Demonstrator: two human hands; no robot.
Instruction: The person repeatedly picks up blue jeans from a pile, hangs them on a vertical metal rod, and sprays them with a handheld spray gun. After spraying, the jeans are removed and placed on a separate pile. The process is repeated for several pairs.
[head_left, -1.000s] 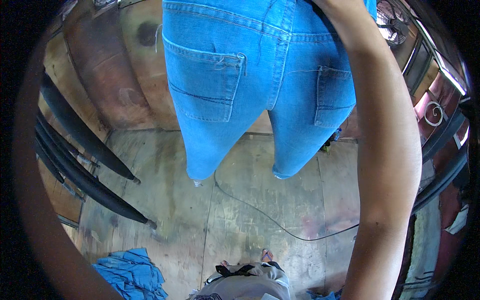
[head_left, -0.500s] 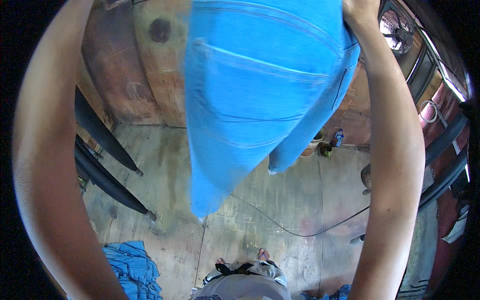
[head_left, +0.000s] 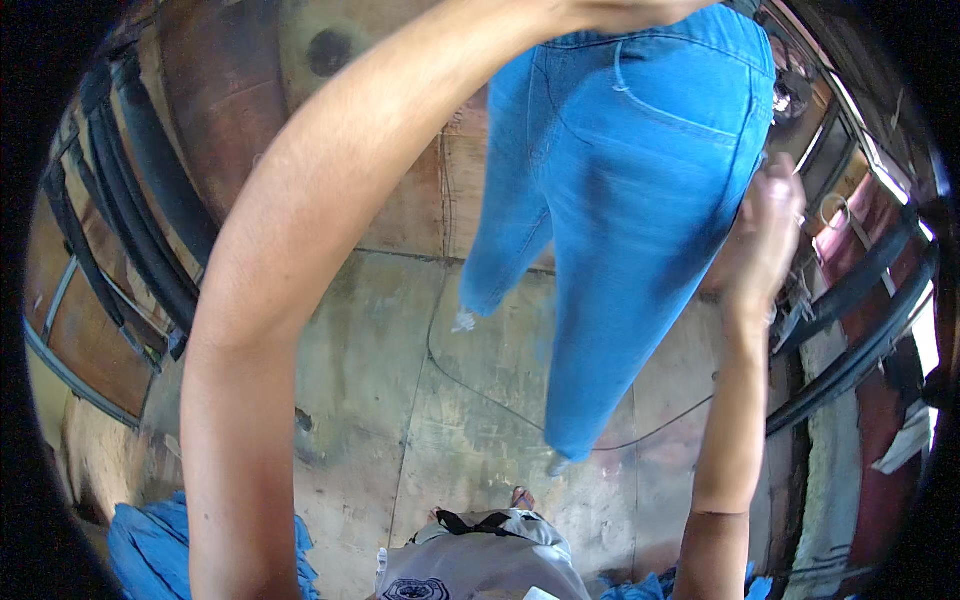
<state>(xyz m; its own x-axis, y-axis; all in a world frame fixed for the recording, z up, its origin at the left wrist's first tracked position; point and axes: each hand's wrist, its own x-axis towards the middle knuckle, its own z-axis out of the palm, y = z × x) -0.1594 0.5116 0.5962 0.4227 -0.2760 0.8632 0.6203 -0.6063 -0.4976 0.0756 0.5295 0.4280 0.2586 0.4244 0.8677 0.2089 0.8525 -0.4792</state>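
Observation:
A pair of bright blue jeans (head_left: 640, 200) hangs in the air before me, one leg nearer and the frayed hems pointing down at the floor. My left arm reaches up and across, and my left hand (head_left: 640, 10) grips the waistband at the top edge of the view, its fingers partly cut off. Beside the outer seam, below the pocket, is my right hand (head_left: 772, 215). It is raised and smeared by motion, so whether its fingers touch the cloth is unclear.
Blue cloth (head_left: 150, 550) lies in a heap at lower left, with more blue fabric (head_left: 650, 585) at lower right. Dark padded bars (head_left: 135, 200) stand on the left, and similar bars (head_left: 850, 370) on the right. A thin cable (head_left: 470, 390) crosses the worn floor.
The jeans have swung to the right and turned, now showing a front pocket instead of a back one. My left arm has crossed rightward; my right hand has dropped from the waistband to the side.

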